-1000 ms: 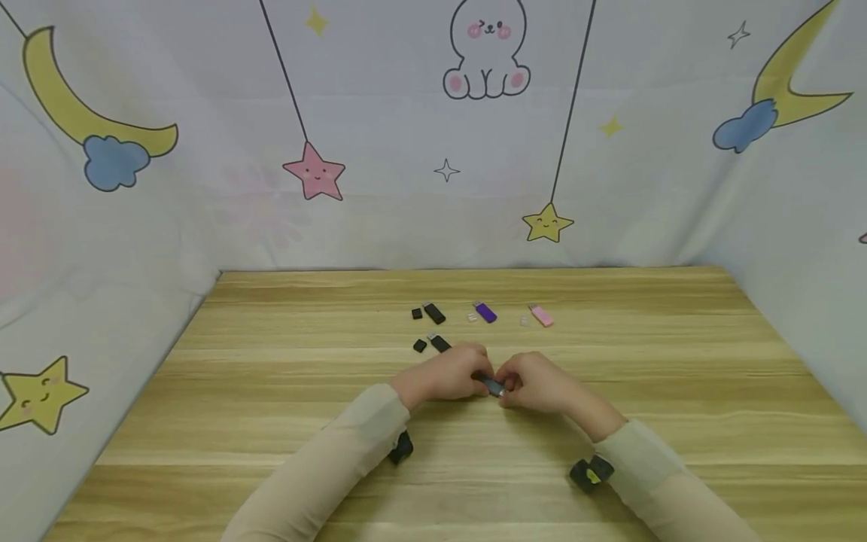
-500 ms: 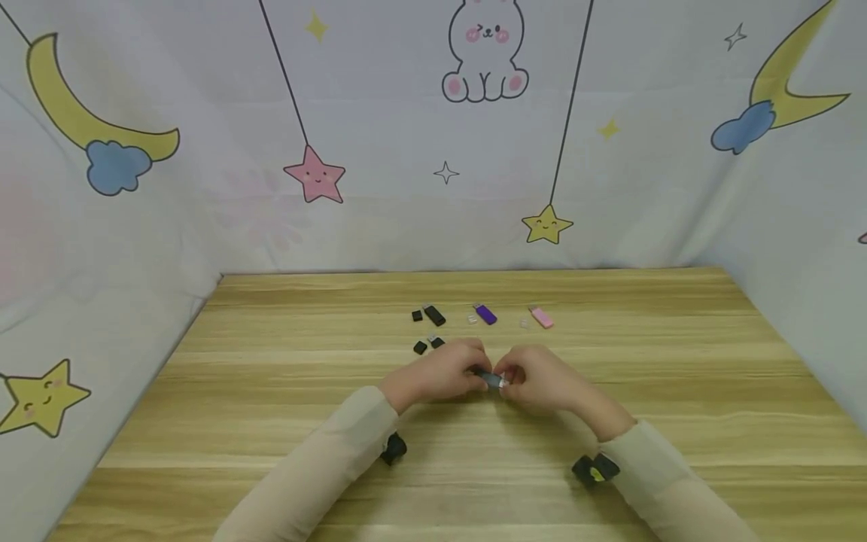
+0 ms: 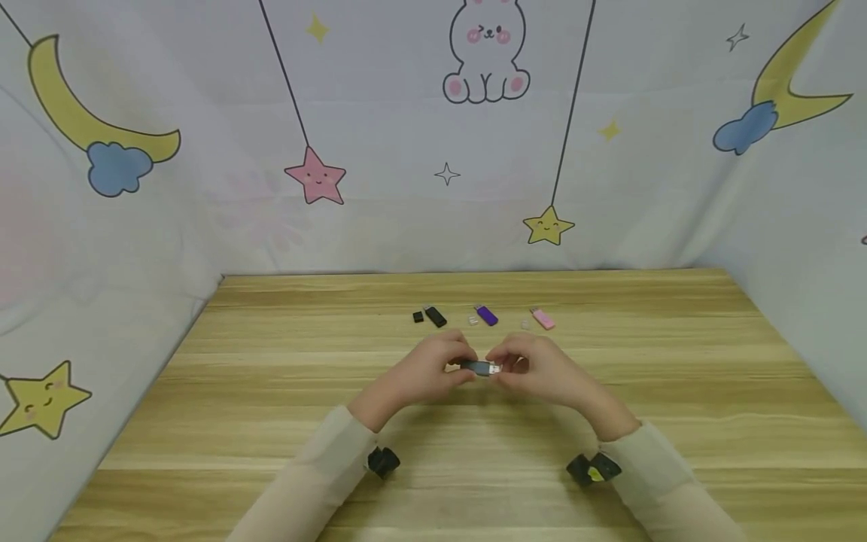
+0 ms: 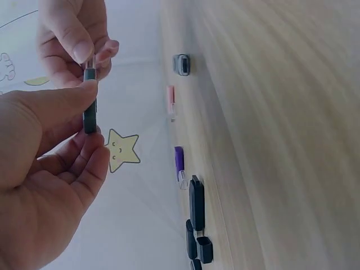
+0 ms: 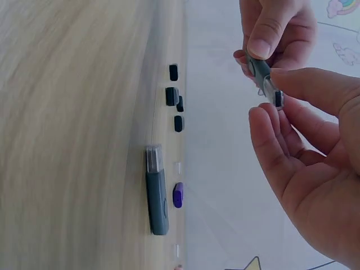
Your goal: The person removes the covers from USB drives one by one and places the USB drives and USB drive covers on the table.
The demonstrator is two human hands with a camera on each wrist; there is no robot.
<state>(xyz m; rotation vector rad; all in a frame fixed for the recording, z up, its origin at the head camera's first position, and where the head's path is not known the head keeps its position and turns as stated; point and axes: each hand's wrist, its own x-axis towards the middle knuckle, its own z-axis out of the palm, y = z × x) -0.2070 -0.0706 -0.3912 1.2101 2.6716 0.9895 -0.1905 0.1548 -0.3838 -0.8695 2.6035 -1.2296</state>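
Near the middle of the table, my left hand pinches the body of a dark grey USB stick between thumb and fingers, above the tabletop. Its metal connector end points right, toward my right hand. In the right wrist view a clear cap surrounds that end, and my right thumb and fingers pinch it. I cannot tell how far on the cap is. Another grey USB stick with a clear end lies on the table, hidden behind the hands in the head view.
At the back lie a black USB stick beside its black cap, a purple one beside a clear cap, and a pink one beside another clear cap. A printed curtain stands behind the table.
Both hands have moved up and away from the table's front, with the grey USB stick now lying more level. My left hand now hides the nearer black stick and its cap.
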